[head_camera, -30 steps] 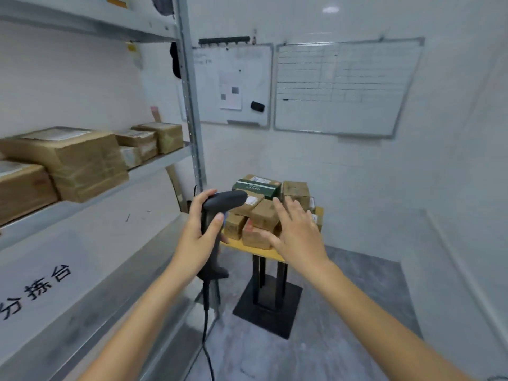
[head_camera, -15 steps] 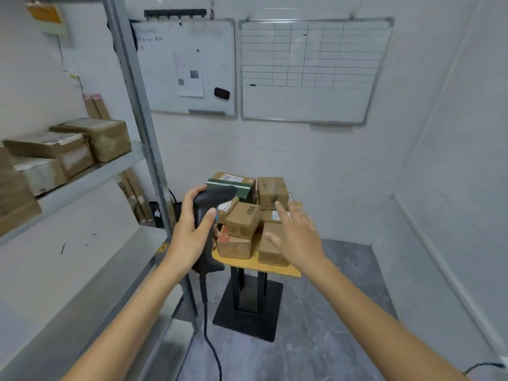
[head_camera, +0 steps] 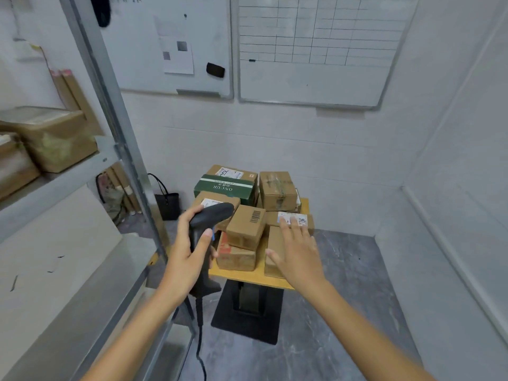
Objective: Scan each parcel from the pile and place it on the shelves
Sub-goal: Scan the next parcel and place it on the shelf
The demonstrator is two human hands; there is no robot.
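A pile of brown cardboard parcels [head_camera: 277,189] and one green box [head_camera: 224,188] sits on a small yellow table [head_camera: 247,274] ahead of me. A small tilted parcel [head_camera: 245,226] with a barcode lies at the front of the pile. My left hand [head_camera: 187,251] grips a black corded barcode scanner [head_camera: 210,215], its head over the pile's left side. My right hand [head_camera: 298,251] is spread open, palm down, above the parcels at the front right and holds nothing. The metal shelves [head_camera: 68,171] stand at my left with parcels [head_camera: 59,140] on the middle level.
Two whiteboards [head_camera: 310,48] hang on the back wall. A black bag [head_camera: 167,203] and cardboard tubes stand on the floor behind the shelf post [head_camera: 110,100]. The table has a black pedestal base [head_camera: 247,317]. White walls close the corner at right.
The view has swung right and closer to the table, so the pile looks larger. Both hands have advanced toward the parcels, the right hand now over the front right boxes.
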